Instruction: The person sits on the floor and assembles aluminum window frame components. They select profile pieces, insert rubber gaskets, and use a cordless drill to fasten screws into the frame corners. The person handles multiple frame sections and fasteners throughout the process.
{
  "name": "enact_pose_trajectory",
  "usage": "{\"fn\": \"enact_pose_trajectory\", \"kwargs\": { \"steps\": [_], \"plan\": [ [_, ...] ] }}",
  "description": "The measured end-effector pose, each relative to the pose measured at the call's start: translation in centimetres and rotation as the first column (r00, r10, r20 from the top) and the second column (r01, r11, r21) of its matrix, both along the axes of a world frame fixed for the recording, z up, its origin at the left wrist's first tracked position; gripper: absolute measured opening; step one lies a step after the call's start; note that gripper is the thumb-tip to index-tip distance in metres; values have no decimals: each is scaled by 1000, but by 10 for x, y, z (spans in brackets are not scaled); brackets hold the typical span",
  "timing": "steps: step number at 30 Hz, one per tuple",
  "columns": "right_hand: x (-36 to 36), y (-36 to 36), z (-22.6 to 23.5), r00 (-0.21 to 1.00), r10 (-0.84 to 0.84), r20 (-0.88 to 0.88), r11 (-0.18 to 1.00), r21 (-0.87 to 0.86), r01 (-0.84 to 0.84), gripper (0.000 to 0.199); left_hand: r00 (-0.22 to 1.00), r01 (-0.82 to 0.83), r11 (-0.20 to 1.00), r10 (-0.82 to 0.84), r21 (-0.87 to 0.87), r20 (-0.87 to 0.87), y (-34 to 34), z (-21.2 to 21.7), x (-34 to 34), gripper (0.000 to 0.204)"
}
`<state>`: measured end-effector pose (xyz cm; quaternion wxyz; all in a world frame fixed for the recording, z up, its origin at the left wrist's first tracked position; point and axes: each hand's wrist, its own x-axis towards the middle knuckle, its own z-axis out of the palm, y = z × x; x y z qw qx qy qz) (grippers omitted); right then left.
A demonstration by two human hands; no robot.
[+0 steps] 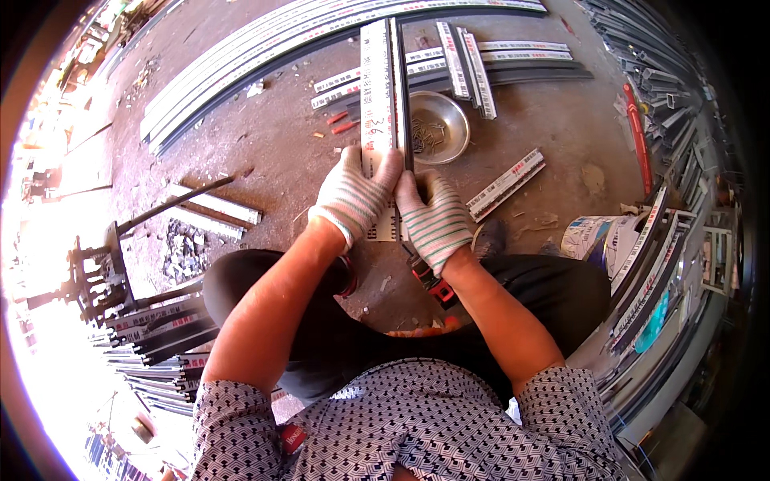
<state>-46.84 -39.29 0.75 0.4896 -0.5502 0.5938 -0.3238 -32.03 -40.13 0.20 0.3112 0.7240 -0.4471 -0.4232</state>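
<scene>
In front of me a wide metal profile covered in white printed film points away, with handwritten marks on its face. Along its right side runs a narrow dark profile. My left hand, in a striped knit glove, is closed on the wide profile, thumb on top. Gloved the same way, my right hand grips the dark profile at its near part; its fingertips are partly hidden. The two hands nearly touch. Below my right wrist, a red and black tool lies partly covered.
A metal bowl with small metal pieces stands beyond my right hand. Long white-filmed profiles lie across the far floor. Cut lengths lie at right, near a white bucket. A dark metal stand and stacked profiles are at left.
</scene>
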Motion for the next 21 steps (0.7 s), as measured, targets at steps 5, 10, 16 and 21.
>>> {"fn": "enact_pose_trajectory", "kwargs": {
  "steps": [5,10,16,21],
  "plan": [
    [-1,-8,-29,998,-61,31,998,-18,61,47,907,243,963,-184,-115,380,8,-23,-3,51],
    [0,-7,-19,990,0,142,998,67,-10,49,998,-30,999,28,27,47,4,-17,-4,54],
    [-1,-2,-3,972,74,224,961,244,-130,48,997,-45,991,53,122,-62,-4,-27,8,70],
    [-2,5,-4,979,77,188,970,213,-117,49,995,-3,979,23,202,-96,-3,-18,6,77]
  ]
}}
